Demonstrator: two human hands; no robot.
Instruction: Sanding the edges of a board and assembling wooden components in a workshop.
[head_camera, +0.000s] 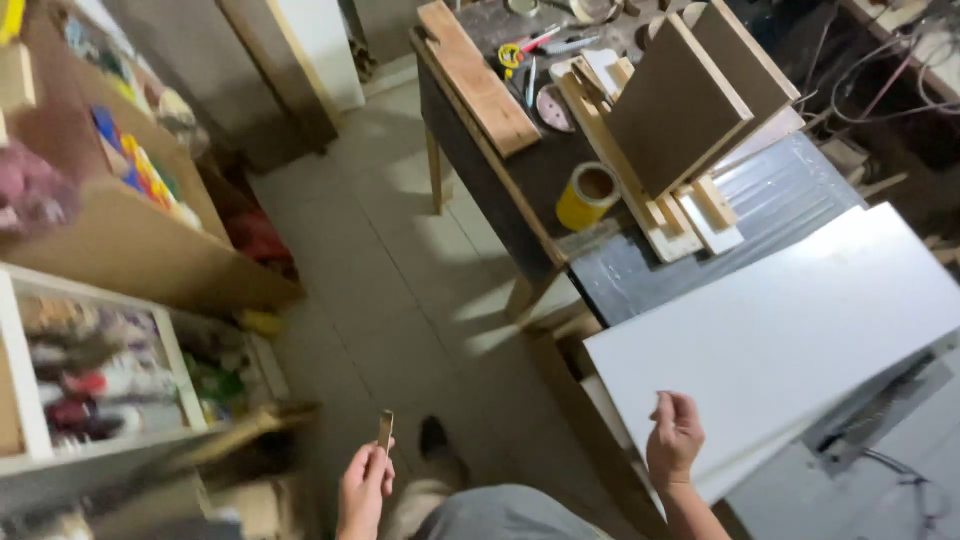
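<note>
Below the white board (790, 330), blurred hands (365, 490) pinch a thin strip (385, 432).

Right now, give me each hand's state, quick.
Left hand: closed on a small thin strip, held upright.
Right hand: loosely curled, holding nothing visible, over the white board's near edge.

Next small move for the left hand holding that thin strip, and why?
Probably carry the thin brownish strip rightward toward the large white flat board. The left hand pinches it upright over the floor, away from the bench, while the right hand hovers empty, fingers curled, at the board's near edge.
</note>
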